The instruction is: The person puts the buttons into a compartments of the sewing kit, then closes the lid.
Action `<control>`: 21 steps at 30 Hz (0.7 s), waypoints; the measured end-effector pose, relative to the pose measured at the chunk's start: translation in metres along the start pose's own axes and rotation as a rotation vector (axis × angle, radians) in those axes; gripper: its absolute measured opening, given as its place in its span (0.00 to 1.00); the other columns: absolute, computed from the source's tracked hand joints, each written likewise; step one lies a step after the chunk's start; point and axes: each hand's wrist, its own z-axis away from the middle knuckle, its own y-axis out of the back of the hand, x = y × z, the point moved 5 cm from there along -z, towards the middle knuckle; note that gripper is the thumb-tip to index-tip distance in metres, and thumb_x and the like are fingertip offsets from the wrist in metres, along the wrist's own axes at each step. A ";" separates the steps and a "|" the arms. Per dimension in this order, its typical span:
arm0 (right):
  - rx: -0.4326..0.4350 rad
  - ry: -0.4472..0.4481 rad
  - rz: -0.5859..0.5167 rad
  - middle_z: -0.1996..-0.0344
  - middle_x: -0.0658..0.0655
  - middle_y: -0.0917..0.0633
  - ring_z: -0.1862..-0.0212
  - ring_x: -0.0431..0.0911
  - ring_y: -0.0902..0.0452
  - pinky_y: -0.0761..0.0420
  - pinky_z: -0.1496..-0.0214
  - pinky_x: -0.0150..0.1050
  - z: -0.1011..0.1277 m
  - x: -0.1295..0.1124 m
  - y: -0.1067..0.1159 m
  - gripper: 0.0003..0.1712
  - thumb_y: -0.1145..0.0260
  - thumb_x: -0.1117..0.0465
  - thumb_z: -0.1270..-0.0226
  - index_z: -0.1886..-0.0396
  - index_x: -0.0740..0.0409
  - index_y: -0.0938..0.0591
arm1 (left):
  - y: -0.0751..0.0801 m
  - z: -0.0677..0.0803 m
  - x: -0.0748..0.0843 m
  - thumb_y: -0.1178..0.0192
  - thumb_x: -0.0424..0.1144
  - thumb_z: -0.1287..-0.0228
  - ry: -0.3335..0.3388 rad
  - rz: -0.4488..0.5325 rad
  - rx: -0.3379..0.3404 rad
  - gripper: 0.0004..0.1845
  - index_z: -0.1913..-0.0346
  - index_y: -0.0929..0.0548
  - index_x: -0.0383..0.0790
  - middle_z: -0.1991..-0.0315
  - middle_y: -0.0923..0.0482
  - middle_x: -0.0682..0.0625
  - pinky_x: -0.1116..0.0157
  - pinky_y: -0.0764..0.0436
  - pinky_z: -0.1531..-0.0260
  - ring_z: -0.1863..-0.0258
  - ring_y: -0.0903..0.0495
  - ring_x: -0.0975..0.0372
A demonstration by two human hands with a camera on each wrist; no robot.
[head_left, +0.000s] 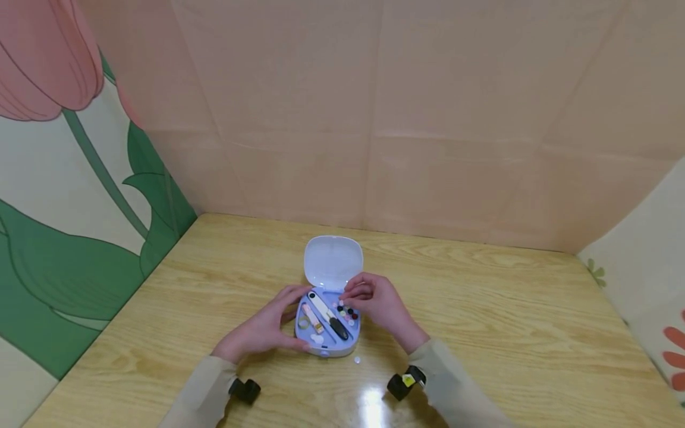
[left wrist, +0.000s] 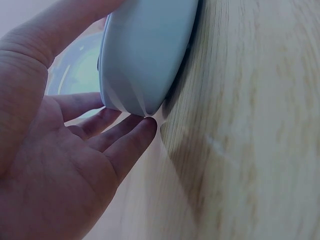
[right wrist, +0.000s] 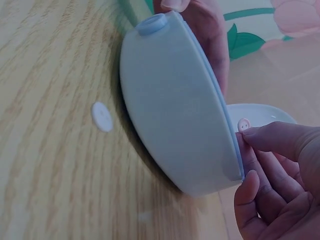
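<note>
A blue sewing kit box (head_left: 334, 351) lies on the table with its clear lid (head_left: 333, 261) raised at the back. My left hand (head_left: 270, 326) grips the box from its left side, thumb at the front corner and fingers along the back left. In the left wrist view those fingers (left wrist: 131, 145) curl against the box wall. Over the box's right compartment, my right hand (head_left: 379, 302) pinches a small pale pink button (right wrist: 244, 124) between thumb and forefinger. Several coloured buttons (head_left: 350, 315) lie in that compartment below the hand.
A loose white button (head_left: 357, 359) lies on the wooden table (head_left: 503, 333) just in front of the box. Inside the box are a black-handled seam ripper or similar tool (head_left: 337, 327), a pink-and-white item (head_left: 313, 319) and a yellowish ring (head_left: 304, 322). A pink backdrop stands behind.
</note>
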 end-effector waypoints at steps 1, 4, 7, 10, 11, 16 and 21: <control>0.001 0.002 0.001 0.68 0.61 0.14 0.63 0.49 0.16 0.17 0.65 0.31 0.000 0.000 0.000 0.11 0.29 0.73 0.45 0.63 0.68 0.21 | 0.000 0.000 0.000 0.22 0.40 0.57 0.000 0.001 0.000 0.54 0.26 0.44 0.47 0.32 0.45 0.50 0.63 0.38 0.33 0.32 0.42 0.58; -0.001 0.009 0.001 0.69 0.60 0.14 0.64 0.48 0.16 0.16 0.67 0.33 0.001 0.000 -0.002 0.11 0.29 0.73 0.45 0.63 0.67 0.21 | 0.000 0.000 0.001 0.23 0.40 0.56 0.010 -0.002 0.000 0.54 0.26 0.43 0.47 0.32 0.45 0.50 0.63 0.38 0.33 0.32 0.43 0.59; -0.002 0.016 0.011 0.69 0.59 0.13 0.65 0.47 0.16 0.15 0.69 0.35 0.000 0.000 -0.004 0.10 0.29 0.73 0.45 0.64 0.66 0.21 | 0.000 0.000 0.001 0.23 0.40 0.56 0.020 -0.004 -0.003 0.54 0.26 0.43 0.48 0.32 0.45 0.50 0.62 0.38 0.33 0.32 0.43 0.60; -0.002 0.020 0.012 0.70 0.59 0.13 0.66 0.48 0.16 0.15 0.70 0.37 0.000 0.000 -0.004 0.10 0.29 0.73 0.45 0.64 0.66 0.21 | 0.000 0.000 0.002 0.23 0.40 0.56 0.020 -0.008 -0.003 0.54 0.26 0.43 0.48 0.32 0.45 0.51 0.62 0.38 0.33 0.32 0.43 0.60; -0.004 0.023 0.010 0.69 0.60 0.13 0.66 0.48 0.16 0.15 0.69 0.38 0.000 0.000 -0.005 0.10 0.29 0.73 0.45 0.64 0.66 0.21 | 0.000 0.000 0.002 0.23 0.41 0.56 0.020 -0.010 -0.003 0.54 0.26 0.44 0.48 0.32 0.45 0.51 0.62 0.38 0.33 0.32 0.43 0.60; -0.019 0.040 -0.008 0.68 0.65 0.14 0.64 0.54 0.16 0.14 0.68 0.43 0.005 -0.008 -0.005 0.10 0.31 0.75 0.44 0.63 0.70 0.22 | 0.000 0.000 0.001 0.22 0.42 0.57 0.018 -0.017 0.000 0.54 0.26 0.43 0.49 0.32 0.45 0.51 0.63 0.38 0.33 0.32 0.42 0.59; -0.012 0.026 0.014 0.69 0.62 0.14 0.65 0.51 0.16 0.14 0.67 0.40 0.005 -0.008 -0.004 0.10 0.31 0.75 0.44 0.63 0.68 0.22 | 0.000 -0.001 0.000 0.22 0.41 0.56 0.006 -0.009 -0.003 0.54 0.26 0.43 0.48 0.32 0.45 0.50 0.63 0.38 0.33 0.32 0.42 0.59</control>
